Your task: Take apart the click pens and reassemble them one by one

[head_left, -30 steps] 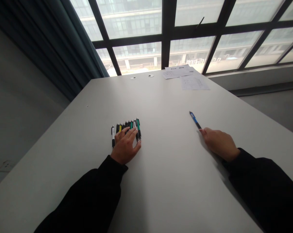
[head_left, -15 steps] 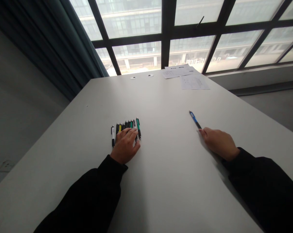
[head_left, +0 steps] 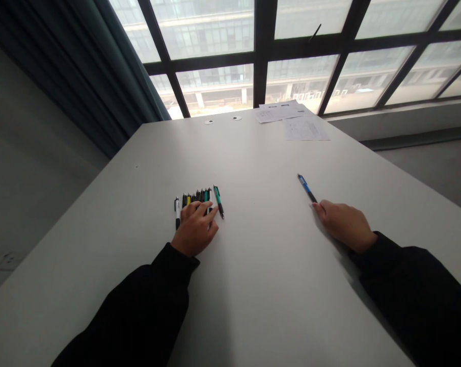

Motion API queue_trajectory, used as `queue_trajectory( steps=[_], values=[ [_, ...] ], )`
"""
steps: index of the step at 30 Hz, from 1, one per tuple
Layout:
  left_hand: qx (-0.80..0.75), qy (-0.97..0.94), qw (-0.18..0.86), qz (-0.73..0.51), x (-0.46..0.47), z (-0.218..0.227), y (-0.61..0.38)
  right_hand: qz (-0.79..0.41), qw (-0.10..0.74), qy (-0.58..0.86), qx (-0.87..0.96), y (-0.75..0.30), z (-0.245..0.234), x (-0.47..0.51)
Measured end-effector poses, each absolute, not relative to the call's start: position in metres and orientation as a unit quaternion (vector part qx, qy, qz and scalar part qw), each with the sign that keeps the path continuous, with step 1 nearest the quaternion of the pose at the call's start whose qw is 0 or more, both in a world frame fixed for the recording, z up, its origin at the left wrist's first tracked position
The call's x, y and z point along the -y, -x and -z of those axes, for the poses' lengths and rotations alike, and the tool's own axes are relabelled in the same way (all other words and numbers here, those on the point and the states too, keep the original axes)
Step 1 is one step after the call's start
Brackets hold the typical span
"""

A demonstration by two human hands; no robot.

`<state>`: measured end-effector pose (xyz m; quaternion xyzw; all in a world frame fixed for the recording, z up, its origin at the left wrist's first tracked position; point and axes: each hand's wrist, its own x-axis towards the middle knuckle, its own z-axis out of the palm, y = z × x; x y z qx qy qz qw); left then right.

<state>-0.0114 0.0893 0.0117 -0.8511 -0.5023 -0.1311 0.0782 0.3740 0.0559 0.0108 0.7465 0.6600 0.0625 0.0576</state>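
Note:
A row of several pens [head_left: 198, 196] lies side by side on the white table [head_left: 261, 265], left of centre. My left hand [head_left: 195, 228] rests on their near ends, fingers curled down onto them. A white pen [head_left: 177, 210] lies just left of the hand and a green pen [head_left: 218, 199] just right of it. My right hand [head_left: 345, 225] lies on the table at the right, fingers curled, its fingertips at the tip of a blue pen [head_left: 305, 187] that points away from me. Whether it pinches the pen I cannot make out.
Sheets of paper [head_left: 291, 120] lie at the table's far edge, with two small round discs [head_left: 222, 121] to their left. A large window with dark frames stands beyond, and a dark curtain [head_left: 81, 76] hangs at the left.
My left hand has curled its fingers and drawn slightly toward me over the pens; the green pen now lies apart to the right. My right hand and the blue pen have barely moved.

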Motion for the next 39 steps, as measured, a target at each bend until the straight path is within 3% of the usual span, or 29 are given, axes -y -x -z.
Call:
queue_trajectory(
  steps=[9, 16, 20, 25, 33, 39],
  values=[
    [0.516, 0.835, 0.136, 0.138, -0.090, -0.011, 0.012, -0.055, 0.036, -0.753, -0.655, -0.374, -0.010, -0.056],
    [0.463, 0.863, 0.138, 0.150, -0.086, -0.013, -0.003, -0.073, -0.073, -0.736, -0.669, -0.366, -0.011, -0.057],
    [0.415, 0.885, 0.124, 0.172, -0.087, -0.010, -0.005, -0.081, -0.146, -0.649, -0.742, -0.363, -0.009, -0.053],
    [0.333, 0.908, 0.028, 0.252, -0.084, -0.006, -0.009, -0.033, -0.189, -0.515, -0.835, -0.351, -0.006, -0.049],
    [0.349, 0.827, -0.249, 0.364, -0.075, -0.011, -0.016, 0.071, -0.264, -0.466, -0.842, -0.317, -0.009, -0.047],
    [0.345, 0.786, -0.343, 0.381, -0.073, -0.011, -0.016, 0.089, -0.313, -0.492, -0.808, -0.320, -0.007, -0.045]
  ],
)
